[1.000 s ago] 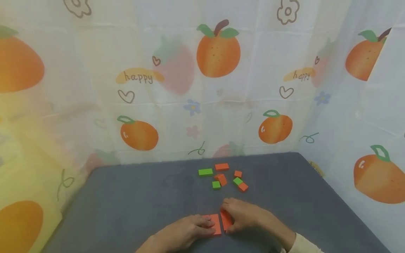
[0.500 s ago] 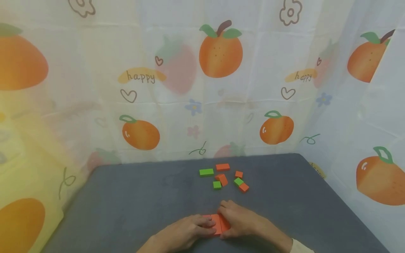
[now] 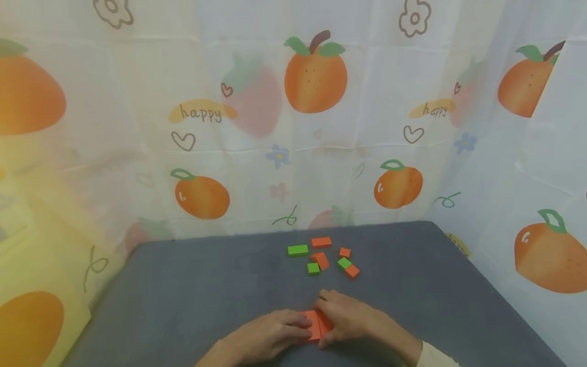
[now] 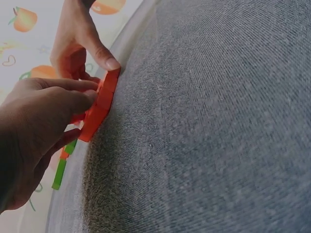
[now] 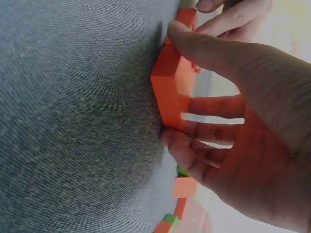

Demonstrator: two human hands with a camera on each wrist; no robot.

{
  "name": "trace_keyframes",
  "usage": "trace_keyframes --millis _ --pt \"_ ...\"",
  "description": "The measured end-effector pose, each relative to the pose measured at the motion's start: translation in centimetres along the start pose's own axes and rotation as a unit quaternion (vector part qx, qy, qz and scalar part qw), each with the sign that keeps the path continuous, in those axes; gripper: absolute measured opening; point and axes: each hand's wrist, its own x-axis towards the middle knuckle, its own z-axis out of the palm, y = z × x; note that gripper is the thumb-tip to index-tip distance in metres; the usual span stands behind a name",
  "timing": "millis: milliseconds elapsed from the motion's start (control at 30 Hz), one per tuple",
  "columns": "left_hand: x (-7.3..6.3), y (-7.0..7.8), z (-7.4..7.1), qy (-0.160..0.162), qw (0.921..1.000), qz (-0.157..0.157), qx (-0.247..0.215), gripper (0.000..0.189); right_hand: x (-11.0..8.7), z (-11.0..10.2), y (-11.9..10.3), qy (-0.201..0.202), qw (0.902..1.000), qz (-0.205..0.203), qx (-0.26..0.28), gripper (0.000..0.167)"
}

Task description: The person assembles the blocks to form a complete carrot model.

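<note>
Flat orange blocks (image 3: 313, 326) lie close together on the dark table, with a thin seam between them. From the left, my left hand (image 3: 270, 334) rests its fingertips on the top of these blocks and covers part of them. My right hand (image 3: 350, 317) pinches the rightmost orange block (image 5: 167, 87) lengthwise, thumb at the near end and fingers at the far end. That block touches its neighbour along the seam. In the left wrist view, the orange row (image 4: 99, 109) stands between both hands, partly hidden by the left fingers.
Beyond the hands lie a green bar (image 3: 298, 250), an orange bar (image 3: 321, 242), an orange slanted block (image 3: 321, 260), a green cube (image 3: 313, 268) and several smaller orange and green pieces. A fruit-printed curtain (image 3: 257, 178) stands behind the table (image 3: 192, 285).
My right hand has moved slightly left, bringing its orange block against the others and closing the narrow gap. The left hand stays nearly in place.
</note>
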Motion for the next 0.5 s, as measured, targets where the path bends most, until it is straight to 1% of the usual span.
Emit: trace_keyframes --millis 133,300,433,500 --pt "0.0 -0.2 -0.3 -0.003 0.9997 0.017 0.017 0.033 0.0 -0.5 0.3 -0.012 0.9999 -0.007 0.009 0.07" --pt "-0.4 -0.6 -0.7 -0.032 0.9987 0.021 0.034 0.036 -0.2 -1.4 0.8 -0.01 0.9996 -0.007 0.024 0.063" --pt "-0.5 -0.8 -0.7 -0.049 0.9979 0.021 0.035 0.037 -0.6 -2.7 1.4 0.013 0.9998 -0.014 0.007 0.057" --pt "-0.5 -0.8 -0.7 -0.055 0.9975 0.02 0.038 0.037 -0.6 -3.7 2.0 0.042 0.9988 -0.022 -0.015 0.053"
